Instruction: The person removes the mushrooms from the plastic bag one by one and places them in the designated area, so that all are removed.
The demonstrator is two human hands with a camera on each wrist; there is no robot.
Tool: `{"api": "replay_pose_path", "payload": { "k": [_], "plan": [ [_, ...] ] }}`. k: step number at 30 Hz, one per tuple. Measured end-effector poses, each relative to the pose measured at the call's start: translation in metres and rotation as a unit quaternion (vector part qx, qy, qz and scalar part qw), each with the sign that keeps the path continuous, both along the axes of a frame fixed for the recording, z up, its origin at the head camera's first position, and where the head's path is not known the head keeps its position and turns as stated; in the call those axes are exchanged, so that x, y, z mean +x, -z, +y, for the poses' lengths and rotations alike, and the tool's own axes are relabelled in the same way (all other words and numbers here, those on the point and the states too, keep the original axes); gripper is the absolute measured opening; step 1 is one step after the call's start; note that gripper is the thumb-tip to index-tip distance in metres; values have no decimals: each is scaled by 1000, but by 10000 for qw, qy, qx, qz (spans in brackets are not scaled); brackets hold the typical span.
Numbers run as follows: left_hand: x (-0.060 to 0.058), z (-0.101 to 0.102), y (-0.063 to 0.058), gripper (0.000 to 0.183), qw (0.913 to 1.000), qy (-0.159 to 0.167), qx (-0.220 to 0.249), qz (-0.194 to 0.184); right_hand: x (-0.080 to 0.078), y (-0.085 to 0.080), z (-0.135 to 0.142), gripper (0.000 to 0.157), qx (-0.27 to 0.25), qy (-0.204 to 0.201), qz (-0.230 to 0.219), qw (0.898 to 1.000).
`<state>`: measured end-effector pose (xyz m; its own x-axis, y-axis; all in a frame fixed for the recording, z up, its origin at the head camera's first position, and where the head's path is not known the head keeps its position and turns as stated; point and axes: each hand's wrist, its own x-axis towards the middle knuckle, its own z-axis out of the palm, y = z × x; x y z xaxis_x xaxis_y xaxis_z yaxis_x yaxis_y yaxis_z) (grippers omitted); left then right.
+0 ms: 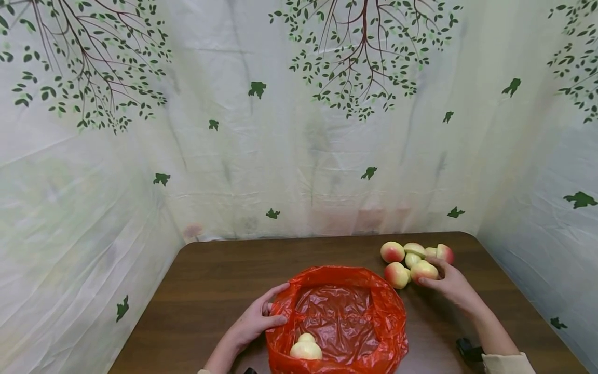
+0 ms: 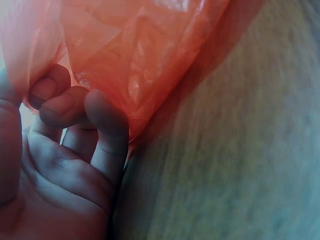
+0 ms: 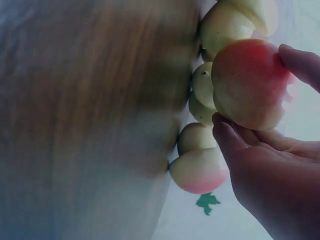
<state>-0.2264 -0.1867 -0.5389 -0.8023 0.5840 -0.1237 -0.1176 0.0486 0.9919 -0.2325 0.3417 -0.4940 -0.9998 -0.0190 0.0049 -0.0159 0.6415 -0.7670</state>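
Observation:
A red plastic bag [image 1: 394, 322] stands wide open at the front of the table. My left hand [image 1: 252, 321] grips its left rim; in the left wrist view the fingers [image 2: 107, 117] curl against the thin plastic. Inside the bag, near its front left, lies a pale cream mushroom [image 1: 306, 349]. My right hand [image 1: 452, 283] pinches a mushroom [image 3: 250, 82] with a rounded, yellow and red cap between thumb and fingers, at the near right of a cluster. Several similar mushrooms [image 1: 392, 252] lie close together behind and left of that hand, some partly hidden.
The brown wooden table [image 1: 224, 265] ends in a back edge just behind the mushrooms. A pale curtain [image 1: 303, 156] printed with leaves hangs around the back and sides. A small black object [image 1: 469, 349] shows at my right wrist.

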Motion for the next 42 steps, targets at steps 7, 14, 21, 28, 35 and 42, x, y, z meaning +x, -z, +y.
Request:
{"api": "replay_pose_path", "payload": {
  "k": [7,14,21,28,35,42],
  "plan": [
    [-2,1,-2,82,9999,-17,-49,101,-3,2,1,79,243,-16,156,9996],
    [-2,0,-3,82,9999,39,31,125,-3,4,1,77,305,-13,161,9994],
    [-2,1,-3,83,9998,97,99,110,-3,-1,1,85,151,40,-122,9998],
    [-3,-1,-1,82,9997,119,183,146,0,-7,-1,79,-13,-35,119,9999],
    [-2,-1,2,82,9996,136,187,144,11,-28,-18,76,-354,-233,484,9979],
    [0,-1,2,82,9997,119,176,115,22,-53,-44,73,-1001,-610,464,9920]
  ]
}}
